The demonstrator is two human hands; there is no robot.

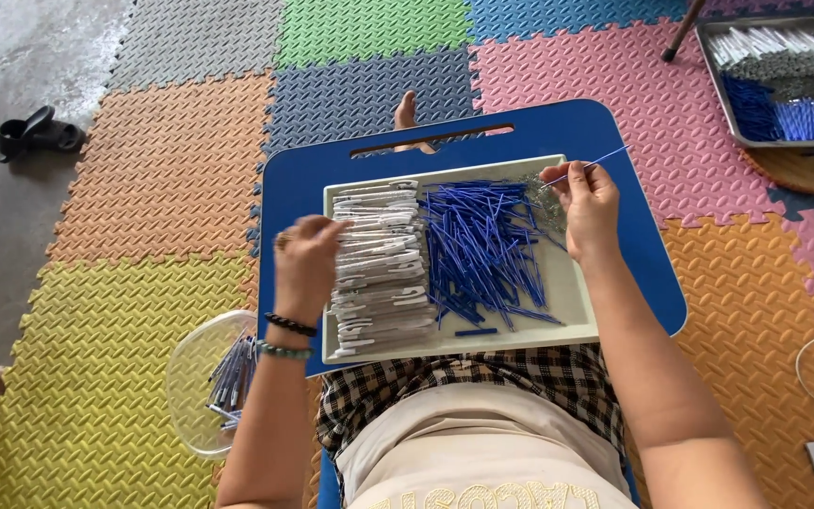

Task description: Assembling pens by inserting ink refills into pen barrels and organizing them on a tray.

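A pale tray (577, 302) rests on a blue lap board (558, 127) over my knees. It holds a stack of white pen barrels (383, 273) on the left, a heap of thin blue refills (482, 250) in the middle and a small pile of metal springs (539, 203) at the far right. My right hand (591, 207) pinches one blue refill (600, 163) that points up and to the right. My left hand (308, 264) reaches onto the white barrels with curled fingers; whether it grips one is unclear.
A clear plastic bowl (190, 377) with assembled pens sits on the floor by my left elbow. A metal tray (779, 80) of white and blue parts stands at the top right. Coloured foam mats (162, 170) cover the floor; black sandals (38, 134) lie at the far left.
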